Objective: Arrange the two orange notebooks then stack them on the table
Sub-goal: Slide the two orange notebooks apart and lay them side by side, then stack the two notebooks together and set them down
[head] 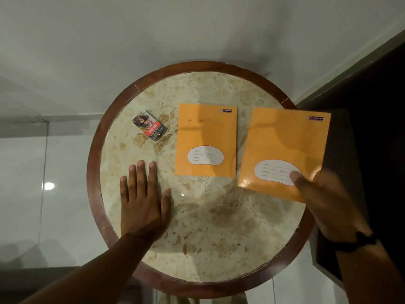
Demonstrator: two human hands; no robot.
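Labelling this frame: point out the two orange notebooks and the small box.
Centre notebook (206, 137), head view, middle of cover.
Right notebook (285, 145), head view, middle of cover.
Small box (149, 125), head view, printed top face.

2 orange notebooks (206, 139) (285, 150) side by side

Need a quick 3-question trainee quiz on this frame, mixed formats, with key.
1. True or false: the two orange notebooks are already stacked.
2. Which hand grips a notebook? A) left B) right C) neither
3. Fill in: the small printed carton lies to the ____ of the centre notebook in the picture.

Key:
1. False: the centre notebook lies flat, apart from the right notebook.
2. B: the right hand pinches the right notebook's near corner; the left hand rests flat on the round marble table.
3. Left: the carton.
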